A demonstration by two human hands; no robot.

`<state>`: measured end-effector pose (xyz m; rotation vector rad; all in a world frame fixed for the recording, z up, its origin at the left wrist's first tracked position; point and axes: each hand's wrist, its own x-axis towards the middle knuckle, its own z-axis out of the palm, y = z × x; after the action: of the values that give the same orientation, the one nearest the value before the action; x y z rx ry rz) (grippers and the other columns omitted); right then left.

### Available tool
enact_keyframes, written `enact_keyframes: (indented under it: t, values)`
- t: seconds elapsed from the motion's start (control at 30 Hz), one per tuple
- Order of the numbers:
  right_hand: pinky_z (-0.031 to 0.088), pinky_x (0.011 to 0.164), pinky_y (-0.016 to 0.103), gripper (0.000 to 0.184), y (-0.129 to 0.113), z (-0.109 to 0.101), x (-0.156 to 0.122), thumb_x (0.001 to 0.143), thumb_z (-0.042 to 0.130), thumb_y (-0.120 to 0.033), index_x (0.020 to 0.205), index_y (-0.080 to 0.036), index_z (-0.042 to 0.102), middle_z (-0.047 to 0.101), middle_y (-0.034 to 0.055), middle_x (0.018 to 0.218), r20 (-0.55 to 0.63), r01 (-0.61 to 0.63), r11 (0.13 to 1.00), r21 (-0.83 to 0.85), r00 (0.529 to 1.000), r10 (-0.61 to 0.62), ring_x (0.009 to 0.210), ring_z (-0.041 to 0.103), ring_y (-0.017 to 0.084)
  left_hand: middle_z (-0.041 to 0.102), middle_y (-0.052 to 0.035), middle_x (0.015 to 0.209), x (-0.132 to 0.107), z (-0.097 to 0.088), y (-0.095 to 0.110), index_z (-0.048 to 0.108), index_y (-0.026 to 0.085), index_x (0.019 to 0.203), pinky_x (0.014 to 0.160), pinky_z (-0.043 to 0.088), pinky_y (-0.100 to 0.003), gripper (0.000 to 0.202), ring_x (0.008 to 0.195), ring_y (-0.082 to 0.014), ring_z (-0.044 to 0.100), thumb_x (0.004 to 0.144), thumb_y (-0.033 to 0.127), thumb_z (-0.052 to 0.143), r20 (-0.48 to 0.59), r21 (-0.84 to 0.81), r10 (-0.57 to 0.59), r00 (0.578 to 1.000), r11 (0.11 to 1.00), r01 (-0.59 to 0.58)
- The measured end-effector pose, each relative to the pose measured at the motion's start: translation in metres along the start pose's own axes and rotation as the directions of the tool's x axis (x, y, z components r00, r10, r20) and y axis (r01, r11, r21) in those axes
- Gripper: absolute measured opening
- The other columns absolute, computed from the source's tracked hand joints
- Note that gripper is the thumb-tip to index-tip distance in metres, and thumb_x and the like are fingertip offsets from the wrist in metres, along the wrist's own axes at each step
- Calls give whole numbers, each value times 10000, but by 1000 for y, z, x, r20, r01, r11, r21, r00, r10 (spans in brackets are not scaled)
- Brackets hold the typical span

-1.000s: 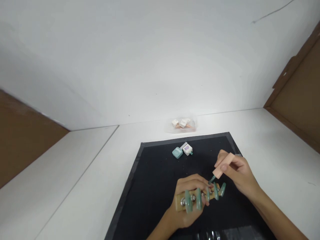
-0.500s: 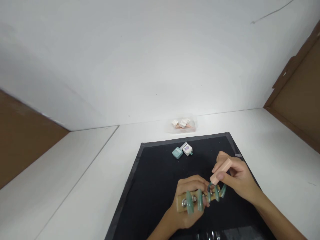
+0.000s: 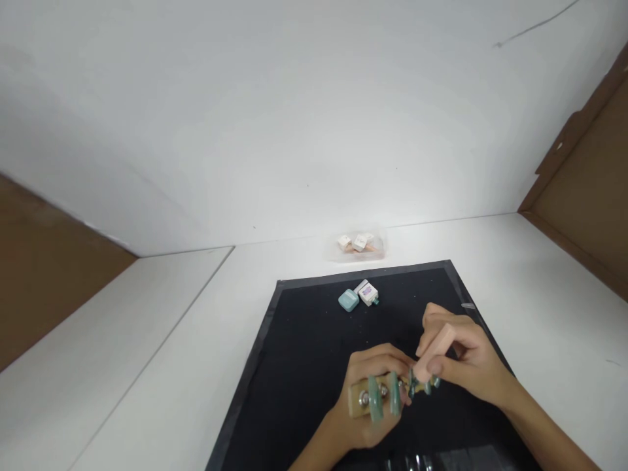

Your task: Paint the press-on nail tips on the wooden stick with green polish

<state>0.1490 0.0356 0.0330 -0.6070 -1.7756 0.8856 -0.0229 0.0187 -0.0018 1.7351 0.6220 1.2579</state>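
Your left hand [image 3: 375, 386] is curled tight around a wooden holder [image 3: 360, 399], low over the near part of the black mat [image 3: 304, 347]. The holder sits lengthwise in the grip, with metal studs showing on its face and a row of green nail tips [image 3: 375, 398] standing up from it. Two tips at the left end are plain to see; those at the right end are partly hidden behind your other hand. Your right hand [image 3: 464, 360] is pinched shut on a peach cap [image 3: 434, 353], thumb and fingers closed along its length, the cap slanting down and left. Its lower end meets the right end of the tip row; the brush itself is too small to make out, so contact with a tip cannot be confirmed. Both hands are close together, almost touching at the holder. Farther back on the mat, well apart from the hands, lie a teal bottle [image 3: 348, 300] and a white box [image 3: 367, 293] just beside each other. Beyond the mat's far edge, on the white table [image 3: 171, 353], sits a clear tray [image 3: 358, 245] with small white and peach items inside, near the wall [image 3: 294, 118].
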Motion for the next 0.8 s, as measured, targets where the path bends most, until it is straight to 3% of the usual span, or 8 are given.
enact_keyframes:
  t: [0.17,0.3,0.43,0.57,0.8]
  values:
    - [386,511,310,290,3,-1,-3,874,589,-344,612,-222,608,659,10,587,-111,-71,987,-143,992,56,527,489,142,666,-81,656,-3,-1,0,621,142,675,527,522,-218,288,557,-138,633,818,391,594,15,9,6,1000,1000,-6]
    - [405,540,325,283,3,0,-4,870,593,-354,619,-227,627,669,17,606,-184,-103,985,-135,980,77,530,501,147,683,-92,701,-6,-3,-2,638,145,704,547,534,-225,264,576,-140,641,817,380,599,21,-8,13,1000,1000,-12]
    - [396,511,318,301,1,1,-2,869,561,-464,694,-236,652,644,11,558,-100,-49,999,-23,994,46,514,492,151,691,-97,714,-4,-3,-2,637,144,702,583,543,-238,246,586,-145,648,815,360,605,12,-8,10,1000,1000,-10]
    - [382,513,305,291,0,0,0,879,568,-417,666,-228,629,664,6,589,-8,-22,999,-35,1000,22,524,481,138,668,-80,664,-1,-2,0,628,141,694,549,521,-208,251,560,-132,633,823,354,598,13,-7,18,1000,1000,-18]
    - [401,525,289,268,2,1,-3,864,609,-334,623,-219,624,663,8,613,-169,-99,983,-155,983,72,540,489,135,681,-101,702,-6,-2,-3,641,134,669,487,514,-210,313,525,-127,612,806,414,613,-3,-64,-33,999,997,33]
